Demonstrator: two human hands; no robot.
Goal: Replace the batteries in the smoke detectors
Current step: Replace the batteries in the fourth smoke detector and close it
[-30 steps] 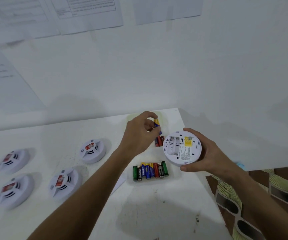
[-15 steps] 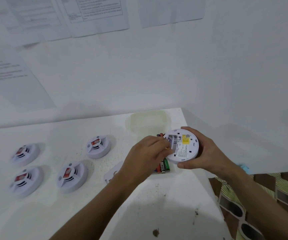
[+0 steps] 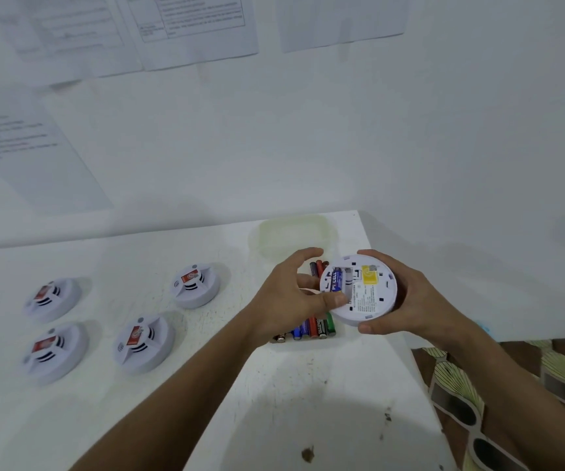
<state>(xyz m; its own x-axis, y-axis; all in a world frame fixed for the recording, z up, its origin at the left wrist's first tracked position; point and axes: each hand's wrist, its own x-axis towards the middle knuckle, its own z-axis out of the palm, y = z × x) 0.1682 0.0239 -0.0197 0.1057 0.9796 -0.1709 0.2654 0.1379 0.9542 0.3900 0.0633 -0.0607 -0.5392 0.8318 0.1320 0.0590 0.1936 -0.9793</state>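
Head view: a round white smoke detector [image 3: 366, 290] is held in the right hand [image 3: 407, 300], turned back-side up above the right end of the white table [image 3: 274, 402]. The fingers are curled over its far rim and the thumb is pressed under its near rim. The left hand [image 3: 291, 300] is brought against the detector's left edge, its thumb [image 3: 335, 300] laid flat on the lower end of a blue battery [image 3: 336, 281] seated in the open compartment, while the remaining fingers are arched loosely above and grip nothing that can be seen. Both forearms are stretched up from the bottom edge and are cut off there.

A yellow label and small printed text are carried on the detector's back; the text is too small to be read. Beneath the hands, a row of loose batteries [image 3: 311, 329] in green, red, blue and black is partly hidden by the left hand, and a few more battery ends [image 3: 318, 266] are glimpsed behind it. What they lie in cannot be made out. A pale, translucent, round-cornered plastic container [image 3: 291, 229] is set just beyond.

Four more smoke detectors [image 3: 143, 345] [image 3: 196, 285] [image 3: 53, 297] [image 3: 55, 351], domed, smooth white plastic with slotted vents and red stickers, are placed face up, well apart to the left. Printed sheets [image 3: 192, 25] are fixed to the white wall, blurred. The table top is scuffed and speckled with dark marks.
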